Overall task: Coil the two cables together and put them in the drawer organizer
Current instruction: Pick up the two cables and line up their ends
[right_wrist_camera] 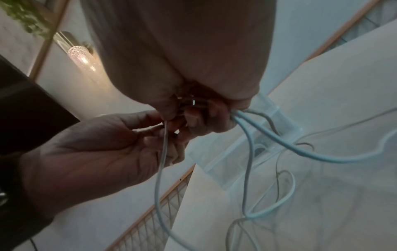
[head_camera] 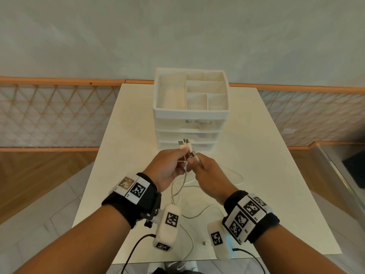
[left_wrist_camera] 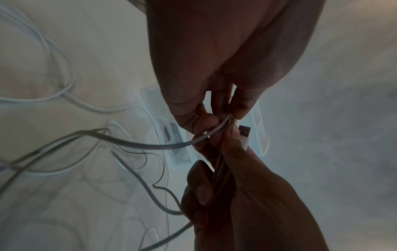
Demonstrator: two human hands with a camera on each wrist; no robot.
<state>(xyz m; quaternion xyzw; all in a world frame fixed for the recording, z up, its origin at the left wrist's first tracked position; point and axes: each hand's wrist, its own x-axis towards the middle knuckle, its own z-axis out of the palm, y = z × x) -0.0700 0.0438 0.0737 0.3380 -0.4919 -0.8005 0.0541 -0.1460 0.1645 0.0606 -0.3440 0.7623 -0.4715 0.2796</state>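
Note:
Two thin white cables (head_camera: 178, 189) rise from loose loops on the white table (head_camera: 266, 175) to my hands, which meet above its middle. My left hand (head_camera: 176, 156) pinches a bunch of cable ends, and their plugs (head_camera: 184, 145) stick up past its fingers. My right hand (head_camera: 198, 162) grips cable strands and one plug right beside it. The left wrist view shows a metal USB plug (left_wrist_camera: 244, 132) between the two hands. Cable strands (right_wrist_camera: 279, 135) leave my right fist in the right wrist view. The white drawer organizer (head_camera: 189, 112) stands just beyond my hands with its drawers closed.
One loose plug (head_camera: 204, 242) lies on the table near its front edge, between my wrists. The organizer's top tray has several open compartments. A lattice railing (head_camera: 59, 115) runs behind the table. A glass edge (head_camera: 335, 175) lies to the right.

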